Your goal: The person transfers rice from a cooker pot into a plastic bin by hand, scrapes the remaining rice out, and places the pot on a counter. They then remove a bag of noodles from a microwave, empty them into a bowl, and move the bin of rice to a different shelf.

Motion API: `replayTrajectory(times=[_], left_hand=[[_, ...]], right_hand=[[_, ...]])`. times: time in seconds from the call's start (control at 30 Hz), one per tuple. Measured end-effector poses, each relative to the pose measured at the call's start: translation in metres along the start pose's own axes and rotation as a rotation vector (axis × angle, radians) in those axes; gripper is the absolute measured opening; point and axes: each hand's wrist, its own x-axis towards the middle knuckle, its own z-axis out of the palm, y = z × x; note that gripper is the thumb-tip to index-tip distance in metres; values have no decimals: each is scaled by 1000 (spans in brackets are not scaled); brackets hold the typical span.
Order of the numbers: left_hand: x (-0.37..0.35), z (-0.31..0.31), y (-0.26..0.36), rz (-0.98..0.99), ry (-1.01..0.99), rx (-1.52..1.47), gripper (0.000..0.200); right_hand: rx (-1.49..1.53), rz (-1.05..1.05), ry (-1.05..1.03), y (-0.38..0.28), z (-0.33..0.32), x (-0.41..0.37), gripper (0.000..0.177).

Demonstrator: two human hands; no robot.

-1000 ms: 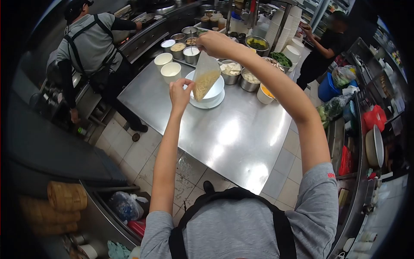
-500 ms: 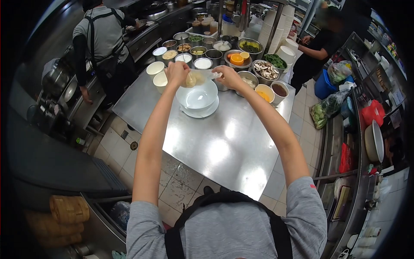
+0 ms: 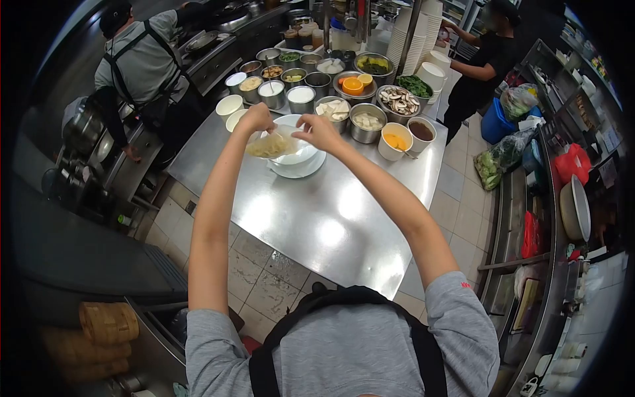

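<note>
A clear plastic bag with pale yellowish contents (image 3: pixel 271 144) hangs over the left part of a white bowl (image 3: pixel 305 153). My left hand (image 3: pixel 257 119) is closed on the bag's upper left side. At its right end, my right hand (image 3: pixel 317 131) pinches the thin plastic with bent fingers. The bowl rests on a white plate (image 3: pixel 305 169) on the steel table (image 3: pixel 331 205). What the bag holds looks like noodles or strips, slightly blurred.
Metal containers of ingredients stand behind the bowl, among them sliced mushrooms (image 3: pixel 399 100) and a halved orange (image 3: pixel 352 85). Two cups (image 3: pixel 395 141) are at the right. Co-workers stand at the back left (image 3: pixel 142 66) and back right (image 3: pixel 479 73).
Both hands have moved left and slightly down in view with the bag, which now hangs lower and more spread. The left co-worker leans toward the stove, with an arm stretched out.
</note>
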Motion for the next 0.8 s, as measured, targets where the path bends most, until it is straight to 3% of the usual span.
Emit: replayTrajectory(times=[0.1, 0.23, 0.33, 0.43, 0.5, 0.57, 0.6, 0.73, 0.8], left_hand=[[15, 14, -25, 31, 6, -195, 16], [17, 12, -25, 5, 136, -167, 16], [23, 7, -20, -78, 207, -134, 16], [22, 6, -16, -104, 177, -83, 17], [20, -1, -10, -119, 222, -90, 18], [31, 0, -18, -63, 241, -210, 17], [36, 2, -22, -71, 256, -201, 17], [32, -2, -17, -11, 389, -404, 20], [27, -4, -13, 14, 426, -560, 23]], right_hand=[[-73, -111, -104, -4, 24, 1, 31], [-73, 1, -1, -5, 37, 18, 15], [-173, -41, 151, -18, 26, 31, 7], [-317, -164, -43, -23, 23, 42, 4], [-293, -143, 84, -32, 14, 54, 3], [-243, -186, 194, -37, 6, 59, 6], [-242, -205, 70, -39, 2, 60, 3], [-249, -143, 184, -47, -17, 72, 7], [-240, -112, 100, -50, -21, 80, 7]])
